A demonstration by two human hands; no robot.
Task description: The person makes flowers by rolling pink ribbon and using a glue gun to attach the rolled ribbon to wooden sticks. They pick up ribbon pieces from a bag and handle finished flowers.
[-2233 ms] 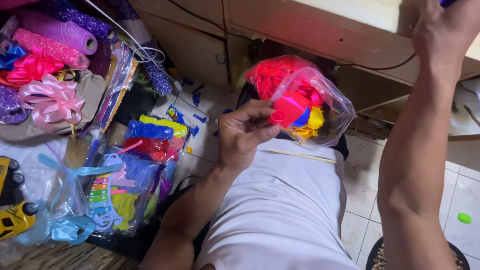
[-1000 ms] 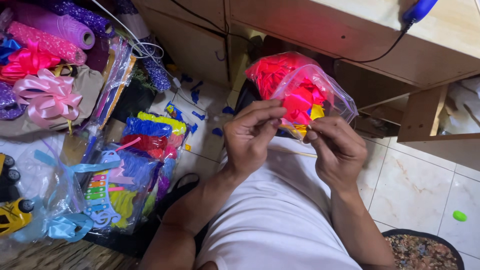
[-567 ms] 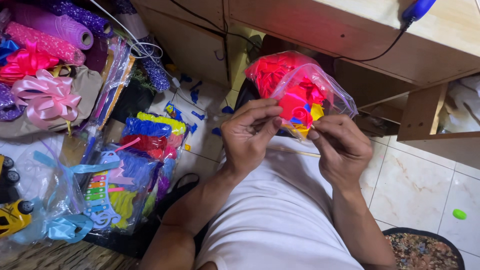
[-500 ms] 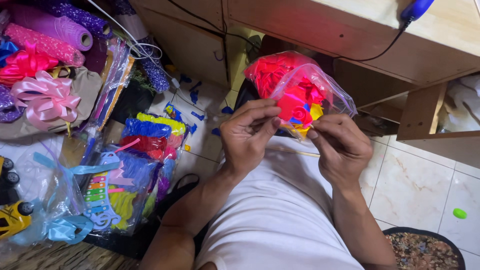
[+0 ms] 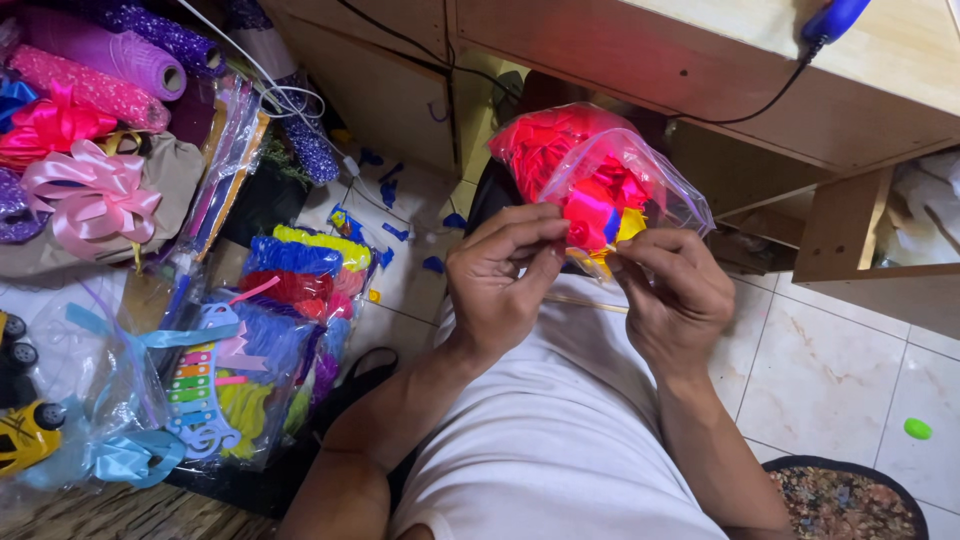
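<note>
While packed toys (image 5: 240,370) and a pink ribbon bow (image 5: 85,190) lie at left, left hand (image 5: 505,275) pinching the clear bag of bright pieces (image 5: 600,180) at its mouth. Right hand (image 5: 675,295) gripping the opposite lip. Held above the lap; seemingly not yet open, contents all inside.

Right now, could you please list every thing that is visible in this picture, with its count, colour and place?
clear plastic bag: one, holding red, yellow and blue pieces, between both hands
thin stick: one, pale, on the lap
ribbon bow: one, pink, far left
mesh rolls: several, pink and purple, top left
wrapped toy packs: several, multicoloured, on the floor at left
toy car: one, yellow, lower left
wooden desk: one, light brown, top
tool: one, blue, corded, on the desk
small object: one, green, on the tiles at right
left hand: pinching the bag
right hand: pinching the bag
</note>
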